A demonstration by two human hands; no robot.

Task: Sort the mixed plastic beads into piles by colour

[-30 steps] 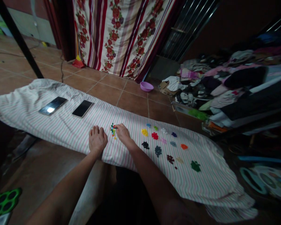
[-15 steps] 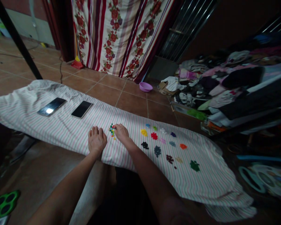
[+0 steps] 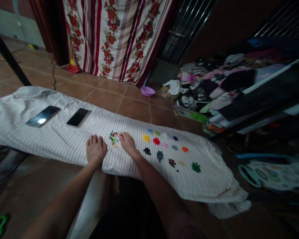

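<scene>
My left hand (image 3: 96, 150) lies palm down on the striped cloth (image 3: 52, 142), fingers stretched out, just left of a small heap of mixed coloured pieces (image 3: 113, 137). Thumb and forefinger of my right hand (image 3: 127, 143) are pinched together at the heap's right edge; whatever is between them is too small to make out. Farther right, the pieces sit in piles by colour, among them yellow (image 3: 146, 138), red (image 3: 156, 141), black (image 3: 147, 151), dark grey (image 3: 159, 156), brown (image 3: 172, 162), orange (image 3: 184, 149) and dark green (image 3: 196, 167) ones.
Two phones, a dark one (image 3: 43, 116) and another (image 3: 78, 117), rest on the cloth at left. Behind it, a purple basin (image 3: 148, 91) stands on the tiled floor before a floral curtain (image 3: 112, 39). Heaped clothes (image 3: 209, 79) fill the right background.
My right hand has drawn back slightly to the right from the mixed heap, still pinched. My left hand stays flat beside it. The whole view has shifted, so everything appears farther left.
</scene>
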